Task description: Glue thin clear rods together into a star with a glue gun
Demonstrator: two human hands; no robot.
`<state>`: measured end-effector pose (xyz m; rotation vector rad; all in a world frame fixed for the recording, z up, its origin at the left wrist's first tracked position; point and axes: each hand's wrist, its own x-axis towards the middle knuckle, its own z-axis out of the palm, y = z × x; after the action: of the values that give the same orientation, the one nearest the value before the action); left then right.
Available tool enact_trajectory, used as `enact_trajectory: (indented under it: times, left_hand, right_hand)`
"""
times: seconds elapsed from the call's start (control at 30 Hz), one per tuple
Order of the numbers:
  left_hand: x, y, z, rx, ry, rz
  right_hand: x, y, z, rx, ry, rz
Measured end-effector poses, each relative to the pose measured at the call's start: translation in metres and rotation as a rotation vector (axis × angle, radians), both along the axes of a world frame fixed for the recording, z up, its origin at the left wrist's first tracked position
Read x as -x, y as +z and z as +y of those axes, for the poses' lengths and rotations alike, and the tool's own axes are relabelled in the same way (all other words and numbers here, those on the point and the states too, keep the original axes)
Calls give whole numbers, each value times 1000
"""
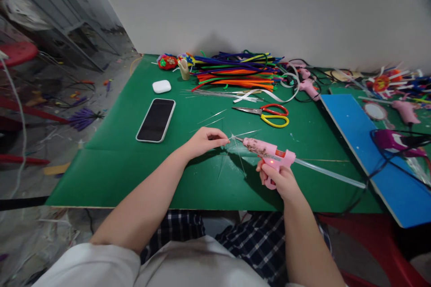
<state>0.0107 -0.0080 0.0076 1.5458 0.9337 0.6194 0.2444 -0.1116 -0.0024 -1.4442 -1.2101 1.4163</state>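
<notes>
My right hand (278, 177) is wrapped round the handle of a pink hot glue gun (264, 149), whose small light glows. A clear glue stick (330, 173) juts from the gun's rear. The nozzle points left and meets the centre of a star of thin wires (239, 157). Thumb and fingertips of my left hand (210, 140) are pinched on the wires near that centre. Just beyond lie a few loose thin wires (212, 116) and scissors (269, 113) with one red and one yellow handle.
A bundle of coloured pipe cleaners (235, 71) lies along the wall. A phone (156, 120) and a white earbud case (161, 86) are at left. At right, a blue board (373, 152) has black cables across it; another pink glue gun (406, 110) lies beyond.
</notes>
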Motion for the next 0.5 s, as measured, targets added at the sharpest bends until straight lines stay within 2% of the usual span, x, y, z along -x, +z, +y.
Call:
enact_trajectory:
  times: [0.5]
  left_hand:
    - [0, 1, 0, -8, 12, 24]
  right_hand:
    - [5, 6, -2, 44, 38, 49]
